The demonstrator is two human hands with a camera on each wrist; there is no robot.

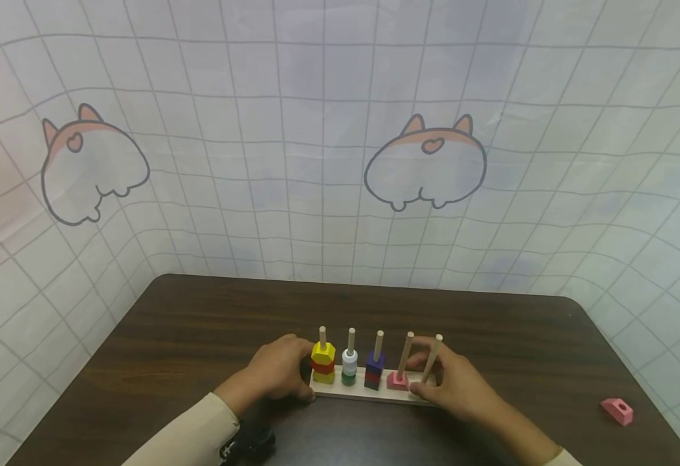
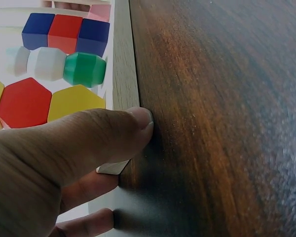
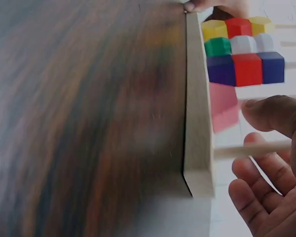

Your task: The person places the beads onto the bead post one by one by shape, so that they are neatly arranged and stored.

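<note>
A pale wooden peg stand (image 1: 363, 393) lies on the table, with a row of upright pegs. My left hand (image 1: 278, 369) grips its left end, thumb along the front edge. Beside that hand is a yellow-red-yellow stack (image 1: 323, 355). Then come a white and green stack (image 1: 349, 366), a blue-red-blue stack (image 1: 374, 372) and a single pink block (image 1: 396, 382). At the right end, my right hand (image 1: 462, 387) surrounds the bare peg (image 1: 431, 359) with loosely bent fingers. In the right wrist view its thumb (image 3: 271, 113) and fingers stand apart, holding nothing.
A loose pink block (image 1: 614, 409) with a hole lies near the right edge of the dark wooden table (image 1: 211, 317). Something black (image 1: 255, 440) is below the left wrist. A white grid-patterned curtain (image 1: 316, 246) stands behind the table.
</note>
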